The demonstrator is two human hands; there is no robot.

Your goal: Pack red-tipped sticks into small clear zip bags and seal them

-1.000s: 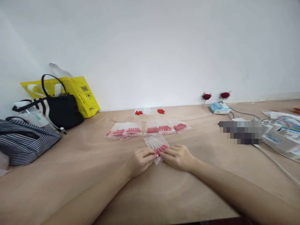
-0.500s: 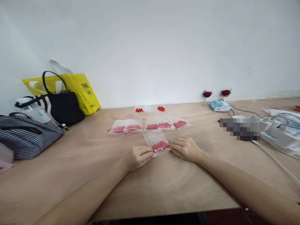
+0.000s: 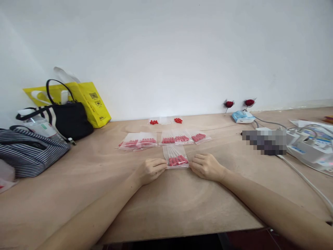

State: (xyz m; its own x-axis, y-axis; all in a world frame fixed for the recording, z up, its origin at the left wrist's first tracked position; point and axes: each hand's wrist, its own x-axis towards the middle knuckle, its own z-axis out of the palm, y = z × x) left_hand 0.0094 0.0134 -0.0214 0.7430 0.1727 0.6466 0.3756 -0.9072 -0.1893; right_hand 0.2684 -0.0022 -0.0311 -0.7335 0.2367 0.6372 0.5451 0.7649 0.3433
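Note:
A small clear zip bag (image 3: 176, 156) with several red pieces in its near end lies flat on the wooden table (image 3: 182, 205). My left hand (image 3: 151, 170) has its fingers curled, pinching the bag's left near corner. My right hand (image 3: 206, 166) has its fingers bent, pinching the right near corner. Beyond it lies a row of several filled bags (image 3: 166, 139), the red pieces showing through. Farther back, near the wall, two small heaps of loose red pieces (image 3: 178, 120) lie beside some flat clear bags.
At the left stand a striped bag (image 3: 28, 152), a black handbag (image 3: 70, 119) and a yellow bag (image 3: 93, 102). At the right are a blurred-out object (image 3: 264, 141), white devices (image 3: 312, 147) with cables, a blue-white box (image 3: 243, 117) and two red roses (image 3: 239, 103).
My hands moved apart from the middle of the bag to its two near corners. The bag turned from slanted to square with the table edge, its red pieces now uncovered.

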